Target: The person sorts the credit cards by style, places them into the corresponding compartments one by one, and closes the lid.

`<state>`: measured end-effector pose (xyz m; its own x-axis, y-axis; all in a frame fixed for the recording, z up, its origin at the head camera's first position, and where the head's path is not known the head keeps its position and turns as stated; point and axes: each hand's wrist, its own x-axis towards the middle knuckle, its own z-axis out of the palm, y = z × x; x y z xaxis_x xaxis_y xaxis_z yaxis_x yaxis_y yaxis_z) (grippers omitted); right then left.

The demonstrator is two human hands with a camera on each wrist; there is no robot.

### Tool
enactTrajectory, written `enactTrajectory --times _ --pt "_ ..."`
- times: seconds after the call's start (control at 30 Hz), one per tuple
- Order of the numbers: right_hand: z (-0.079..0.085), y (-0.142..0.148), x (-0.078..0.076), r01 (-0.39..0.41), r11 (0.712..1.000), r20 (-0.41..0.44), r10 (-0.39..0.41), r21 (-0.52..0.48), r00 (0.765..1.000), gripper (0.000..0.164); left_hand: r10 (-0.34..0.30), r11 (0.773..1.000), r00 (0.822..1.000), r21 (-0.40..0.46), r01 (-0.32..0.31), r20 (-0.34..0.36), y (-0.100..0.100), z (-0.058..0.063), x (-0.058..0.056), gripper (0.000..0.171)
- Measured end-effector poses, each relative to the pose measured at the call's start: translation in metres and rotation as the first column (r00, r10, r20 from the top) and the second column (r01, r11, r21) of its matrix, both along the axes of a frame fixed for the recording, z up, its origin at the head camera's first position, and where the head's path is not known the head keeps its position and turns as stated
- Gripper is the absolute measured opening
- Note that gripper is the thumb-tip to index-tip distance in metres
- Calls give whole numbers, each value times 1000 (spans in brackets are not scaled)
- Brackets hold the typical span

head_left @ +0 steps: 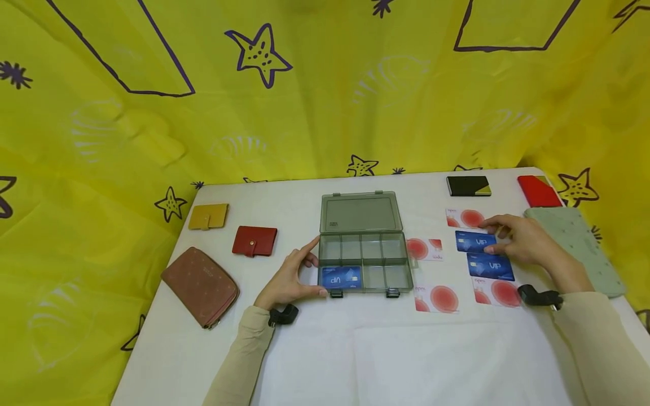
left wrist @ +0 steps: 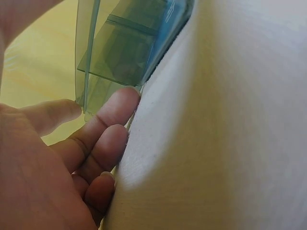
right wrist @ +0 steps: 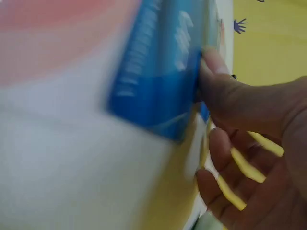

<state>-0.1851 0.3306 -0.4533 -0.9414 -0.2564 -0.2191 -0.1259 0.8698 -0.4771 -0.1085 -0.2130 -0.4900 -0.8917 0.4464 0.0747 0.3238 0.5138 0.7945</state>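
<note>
My left hand (head_left: 293, 276) rests at the left side of a grey-green transparent divided box (head_left: 376, 248) with its lid raised. In the left wrist view the fingertips (left wrist: 122, 103) touch the box's edge. A blue VIP card (head_left: 341, 278) lies in its front left compartment. On the right, my right hand (head_left: 523, 241) has thumb and fingers around the upper blue VIP card (head_left: 469, 241), pinching it across its short side. Just below lies a second blue VIP card (head_left: 487, 266), blurred in the right wrist view.
Red-and-white cards (head_left: 442, 298) lie right of the box and around the blue ones. Leftward are a yellow wallet (head_left: 209, 216), a red wallet (head_left: 255, 241) and a brown zip wallet (head_left: 200, 287). A black holder (head_left: 468, 186), red holder (head_left: 538, 191) and green wallet (head_left: 579, 248) lie right.
</note>
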Motion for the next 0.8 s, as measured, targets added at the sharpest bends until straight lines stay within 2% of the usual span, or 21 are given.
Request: enactTrajectory --times 0.2,0.4,0.53,0.6,0.67,0.7,0.8 --pt "-2 4 4 40 998 4 -40 -57 999 57 -6 1000 1000 3 6 -15 0 -1 -1 120" --pt "4 6 12 63 993 16 -61 -98 998 42 -4 1000 1000 8 4 1 1 -1 -1 119" --pt "14 -4 18 102 973 0 -104 -206 995 39 3 1000 1000 9 -3 20 0 -2 -2 119" --pt "20 -14 21 131 948 -14 -142 -289 990 42 4 1000 1000 7 -5 21 0 -1 -2 119" --pt "24 -27 23 137 905 -44 -169 -402 985 41 5 1000 1000 5 -5 20 0 -1 -2 119" --pt "26 -35 23 123 878 -61 -169 -462 984 41 5 1000 1000 5 -5 19 0 -1 -2 119" --pt "26 -66 26 40 774 -117 -146 -632 982 41 5 1000 1000 8 -5 17 -1 -2 -2 119"
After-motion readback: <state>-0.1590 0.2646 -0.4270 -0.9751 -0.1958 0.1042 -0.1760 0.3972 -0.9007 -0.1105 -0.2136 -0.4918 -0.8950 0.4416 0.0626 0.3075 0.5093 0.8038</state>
